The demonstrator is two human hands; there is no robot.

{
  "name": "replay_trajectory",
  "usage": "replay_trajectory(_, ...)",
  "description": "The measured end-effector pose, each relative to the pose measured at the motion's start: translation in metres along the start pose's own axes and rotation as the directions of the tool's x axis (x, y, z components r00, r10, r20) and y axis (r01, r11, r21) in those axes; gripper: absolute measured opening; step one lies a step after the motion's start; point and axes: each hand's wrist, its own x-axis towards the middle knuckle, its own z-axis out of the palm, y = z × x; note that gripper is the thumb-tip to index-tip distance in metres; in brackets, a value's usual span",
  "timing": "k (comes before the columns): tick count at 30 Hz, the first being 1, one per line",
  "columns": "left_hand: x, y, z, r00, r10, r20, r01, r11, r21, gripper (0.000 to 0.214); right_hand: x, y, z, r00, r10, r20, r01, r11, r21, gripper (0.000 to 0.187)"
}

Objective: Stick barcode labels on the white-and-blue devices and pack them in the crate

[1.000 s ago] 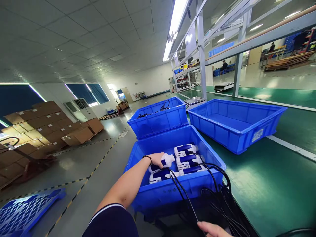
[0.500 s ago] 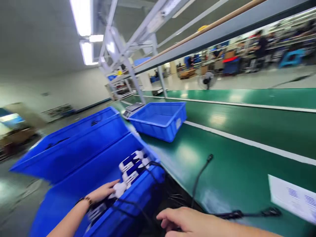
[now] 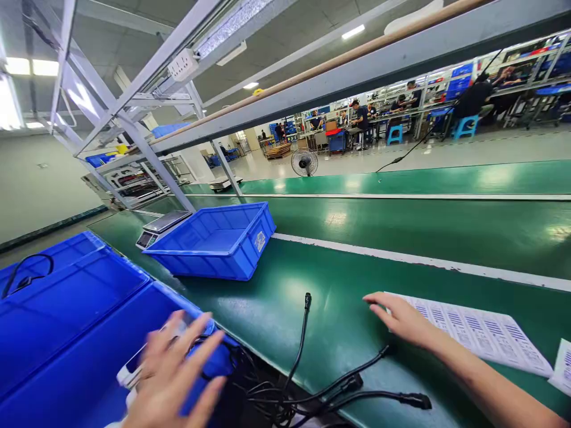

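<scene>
Left of the tangled, rubbery black cables [image 3: 279,398] spreads the left hand [image 3: 168,375], and right of them the loosely parted right hand [image 3: 404,319] adjoins a white printed paper sheet [image 3: 479,334].

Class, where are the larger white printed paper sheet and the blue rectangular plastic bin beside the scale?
Larger white printed paper sheet [image 3: 477,331], head view: middle of its printed face.
Blue rectangular plastic bin [image 3: 205,265], head view: near long wall.

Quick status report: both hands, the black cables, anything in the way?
Left hand spread open at rectangular blue plastic bin. Right hand open beside white printed paper sheet. Black plug-ended cables on green tabletop between hands, possible snag.
</scene>
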Motion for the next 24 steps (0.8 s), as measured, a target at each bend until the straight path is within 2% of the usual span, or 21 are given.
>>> replay_trajectory(2, 0.030, 0.054, 0.033, 0.962, 0.198, 0.191, -0.180, 0.978, -0.103, 0.057, -0.005, 0.033, -0.009, 0.993, 0.064, -0.104, -0.070, 0.996, -0.053, 0.040)
replay_trajectory(4, 0.058, 0.102, 0.076, 0.902, 0.324, 0.286, -0.247, 0.930, -0.274, 0.043, -0.011, 0.060, -0.013, 0.973, 0.104, -0.205, -0.127, 0.987, -0.103, 0.041)
replay_trajectory(6, 0.082, 0.145, 0.126, 0.869, 0.368, 0.330, -0.213, 0.881, -0.422, 0.032, -0.017, 0.078, -0.011, 0.951, 0.110, -0.288, -0.158, 0.976, -0.148, 0.041)
replay_trajectory(8, 0.099, 0.182, 0.178, 0.849, 0.378, 0.370, -0.161, 0.851, -0.500, 0.032, -0.021, 0.090, -0.005, 0.937, 0.086, -0.339, -0.158, 0.969, -0.191, 0.041)
replay_trajectory(10, 0.109, 0.211, 0.224, 0.807, 0.386, 0.448, -0.104, 0.838, -0.535, 0.035, -0.022, 0.096, 0.002, 0.931, 0.050, -0.361, -0.141, 0.963, -0.231, 0.041)
replay_trajectory(12, 0.115, 0.231, 0.258, 0.787, 0.375, 0.490, -0.069, 0.843, -0.534, 0.038, -0.022, 0.099, 0.008, 0.933, 0.024, -0.360, -0.127, 0.955, -0.267, 0.041)
replay_trajectory(14, 0.118, 0.242, 0.278, 0.788, 0.348, 0.508, -0.039, 0.851, -0.523, 0.040, -0.022, 0.101, 0.013, 0.937, 0.019, -0.348, -0.128, 0.947, -0.295, 0.041)
replay_trajectory(16, 0.119, 0.247, 0.289, 0.795, 0.322, 0.515, -0.009, 0.855, -0.519, 0.036, -0.022, 0.103, 0.016, 0.943, 0.028, -0.332, -0.139, 0.939, -0.315, 0.040)
replay_trajectory(24, 0.118, 0.247, 0.300, 0.809, 0.294, 0.510, 0.043, 0.834, -0.550, 0.013, -0.019, 0.108, 0.014, 0.959, 0.045, -0.278, -0.144, 0.926, -0.350, 0.035)
